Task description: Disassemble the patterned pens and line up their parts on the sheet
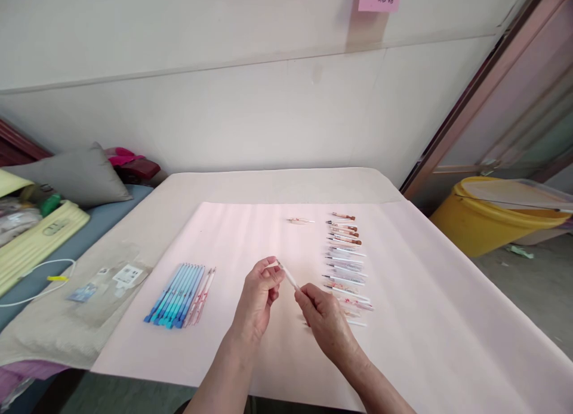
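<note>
My left hand (259,294) and my right hand (323,320) meet over the middle of the pale pink sheet (233,235). Both pinch one thin white pen (289,275): the left fingers close on its upper tip, the right fingers on its lower end. To the left lies a tidy row of blue pens (174,294) with a couple of white ones (202,294) beside them. To the right, a column of several white and brown pens (345,260) lies on the sheet. One lone pen (299,221) rests farther back.
The table (277,181) stands against a white wall. A flat clear plastic bag (107,280) lies at its left edge. Left of that are a grey cushion (74,176), a yellow case (36,241) and a white cable (40,283). A yellow tub (487,223) stands at the right.
</note>
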`<state>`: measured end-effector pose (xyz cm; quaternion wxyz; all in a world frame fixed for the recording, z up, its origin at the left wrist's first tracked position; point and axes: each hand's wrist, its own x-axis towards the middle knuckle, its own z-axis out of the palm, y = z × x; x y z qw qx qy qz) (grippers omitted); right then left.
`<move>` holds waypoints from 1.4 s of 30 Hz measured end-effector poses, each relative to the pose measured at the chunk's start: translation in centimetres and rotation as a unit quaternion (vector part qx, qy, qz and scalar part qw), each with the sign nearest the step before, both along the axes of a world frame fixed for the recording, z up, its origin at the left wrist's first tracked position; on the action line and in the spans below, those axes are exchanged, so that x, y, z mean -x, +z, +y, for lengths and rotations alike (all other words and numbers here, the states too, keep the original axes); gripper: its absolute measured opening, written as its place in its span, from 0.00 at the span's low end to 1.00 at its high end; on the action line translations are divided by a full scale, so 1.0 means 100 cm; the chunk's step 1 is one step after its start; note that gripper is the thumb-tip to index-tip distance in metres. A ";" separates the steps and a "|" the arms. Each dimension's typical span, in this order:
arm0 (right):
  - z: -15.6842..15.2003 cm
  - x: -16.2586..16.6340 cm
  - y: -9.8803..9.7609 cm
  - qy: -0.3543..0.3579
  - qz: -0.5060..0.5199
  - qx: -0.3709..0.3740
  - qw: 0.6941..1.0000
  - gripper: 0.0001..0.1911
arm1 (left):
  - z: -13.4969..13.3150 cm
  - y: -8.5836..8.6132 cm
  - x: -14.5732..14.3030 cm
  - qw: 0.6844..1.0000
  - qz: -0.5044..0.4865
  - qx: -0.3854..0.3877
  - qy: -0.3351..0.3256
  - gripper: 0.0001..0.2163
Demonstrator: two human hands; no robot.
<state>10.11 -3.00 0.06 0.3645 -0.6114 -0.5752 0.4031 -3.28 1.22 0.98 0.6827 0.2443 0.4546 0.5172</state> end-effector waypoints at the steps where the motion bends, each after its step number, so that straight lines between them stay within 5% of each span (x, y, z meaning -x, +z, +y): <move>1: 0.000 0.000 0.000 -0.001 0.000 0.002 1.000 0.17 | 0.000 0.000 0.000 1.000 -0.001 0.000 0.005 0.20; 42: -0.004 0.001 -0.004 0.031 0.004 -0.003 1.000 0.13 | -0.001 -0.001 0.004 1.000 0.015 -0.023 -0.005 0.19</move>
